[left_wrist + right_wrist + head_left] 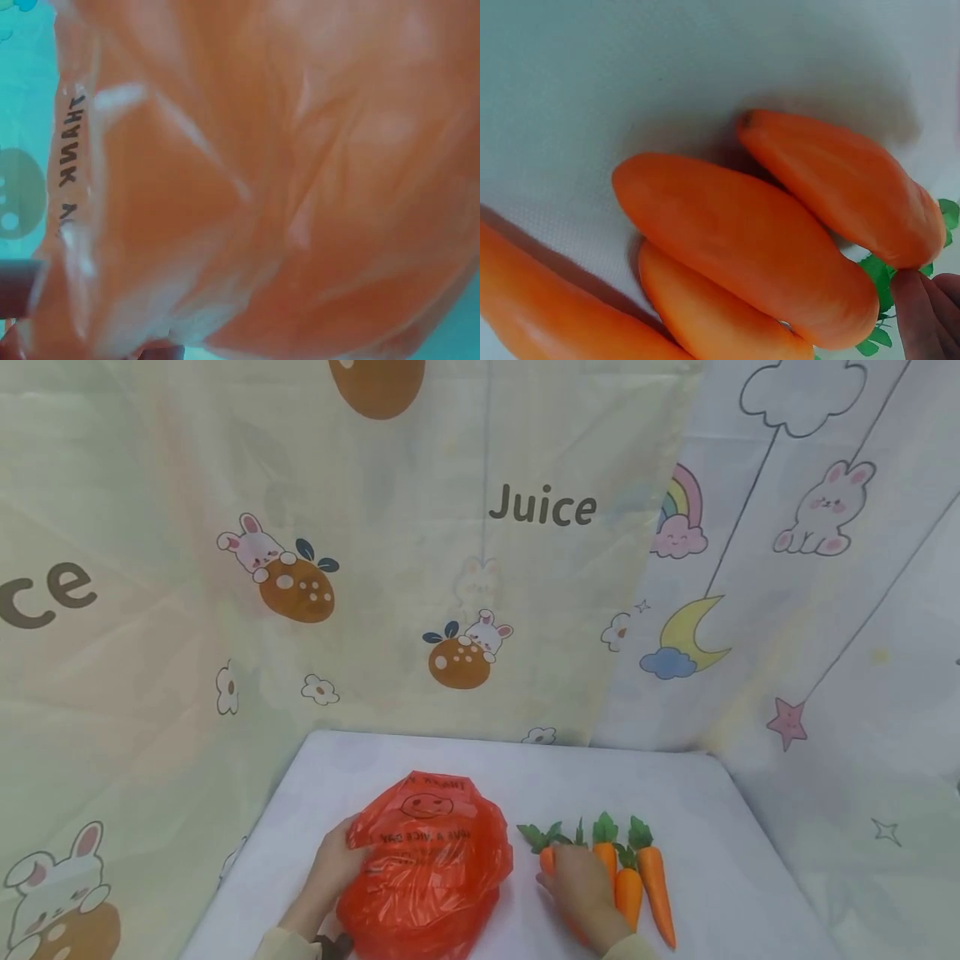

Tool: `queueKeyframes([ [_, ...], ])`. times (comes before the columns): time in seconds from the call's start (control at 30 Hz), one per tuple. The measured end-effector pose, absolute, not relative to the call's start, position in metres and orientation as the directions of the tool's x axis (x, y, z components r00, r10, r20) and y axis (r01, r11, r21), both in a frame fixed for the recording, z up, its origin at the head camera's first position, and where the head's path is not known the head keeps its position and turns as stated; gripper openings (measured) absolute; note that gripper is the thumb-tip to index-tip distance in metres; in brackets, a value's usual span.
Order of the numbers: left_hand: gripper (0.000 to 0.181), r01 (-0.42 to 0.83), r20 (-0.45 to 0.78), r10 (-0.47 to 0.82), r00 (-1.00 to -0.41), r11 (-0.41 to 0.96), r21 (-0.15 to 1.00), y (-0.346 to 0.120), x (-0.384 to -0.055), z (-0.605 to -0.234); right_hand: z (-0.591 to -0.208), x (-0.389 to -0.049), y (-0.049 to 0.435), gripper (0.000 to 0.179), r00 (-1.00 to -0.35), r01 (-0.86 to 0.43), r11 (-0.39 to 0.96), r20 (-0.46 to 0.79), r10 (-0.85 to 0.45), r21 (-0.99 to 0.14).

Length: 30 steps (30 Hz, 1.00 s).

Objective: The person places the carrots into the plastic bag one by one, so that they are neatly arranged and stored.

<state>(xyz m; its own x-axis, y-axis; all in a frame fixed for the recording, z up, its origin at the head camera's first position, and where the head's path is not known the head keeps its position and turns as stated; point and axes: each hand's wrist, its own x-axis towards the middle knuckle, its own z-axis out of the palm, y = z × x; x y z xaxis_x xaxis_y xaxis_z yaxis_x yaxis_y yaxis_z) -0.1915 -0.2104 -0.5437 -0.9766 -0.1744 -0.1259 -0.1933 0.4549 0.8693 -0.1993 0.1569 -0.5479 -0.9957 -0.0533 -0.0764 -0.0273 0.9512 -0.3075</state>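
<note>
A red plastic bag with black printing stands puffed out on the left half of the table. My left hand grips its left edge, the fingers partly hidden by the film. In the left wrist view the bag fills nearly everything. To the bag's right, several orange carrots with green leaves lie side by side, tops pointing away. My right hand covers the left part of this group. In the right wrist view its fingers hold the leafy end of the outermost carrot.
The white table has rounded far corners. Behind it and at the sides hang printed cloths with rabbits, fruit and the word Juice. A dark band shows at the left wrist.
</note>
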Motion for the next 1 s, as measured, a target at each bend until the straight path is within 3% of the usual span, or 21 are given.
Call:
queueKeyframes([
  [0.33,0.049,-0.233,-0.172,-0.193,-0.966,0.359,0.904,-0.208,-0.185,-0.548,-0.555,-0.207,0.158,0.019,-0.988,0.042,0.946,-0.151,-0.007,-0.321],
  [0.57,0.046,-0.239,-0.179,-0.215,-0.960,0.300,0.924,-0.212,-0.188,-0.547,-0.558,-0.211,0.158,0.006,-0.984,0.084,0.904,-0.178,0.009,-0.420],
  [0.8,0.047,-0.260,-0.206,-0.221,-0.953,0.255,0.931,-0.213,-0.188,-0.547,-0.548,-0.213,0.162,0.037,-0.965,0.206,0.779,-0.255,0.061,-0.592],
  [1.0,0.047,-0.289,-0.243,-0.223,-0.944,0.208,0.934,-0.213,-0.188,-0.545,-0.524,-0.217,0.161,0.052,-0.981,0.147,0.707,-0.195,0.012,-0.692],
])
